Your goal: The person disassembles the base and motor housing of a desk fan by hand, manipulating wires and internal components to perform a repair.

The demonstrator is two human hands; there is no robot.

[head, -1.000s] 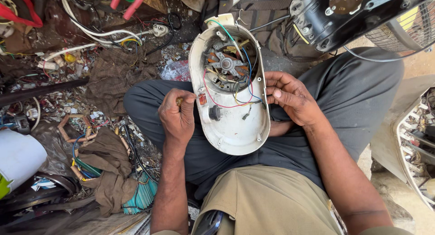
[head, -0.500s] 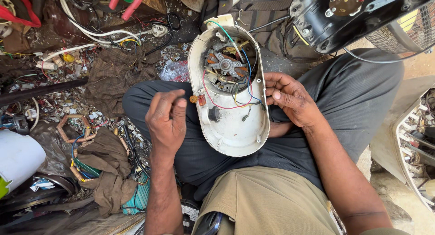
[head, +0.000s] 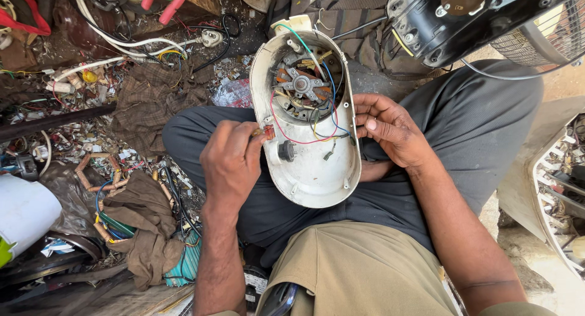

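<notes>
A white oval plastic fan housing (head: 311, 176) rests open side up on my lap. A motor (head: 301, 84) with red, blue, yellow and green wires sits in its upper half. My left hand (head: 231, 163) is closed around a small orange-red tool (head: 268, 132), whose tip is pressed against the housing's left rim; most of the tool is hidden by the fingers. My right hand (head: 393, 130) grips the right rim, with its fingers curled over the edge.
A black fan motor body (head: 451, 23) lies at the top right, with a fan grille (head: 563, 188) at the right edge. Scrap wires (head: 122, 48), brown cloths (head: 149, 224), a white container (head: 24, 209) and red-handled pliers (head: 167, 2) litter the floor to the left.
My left hand drew slightly away from the housing's left rim, then came back against it with the tool. The right hand and the housing stayed put.
</notes>
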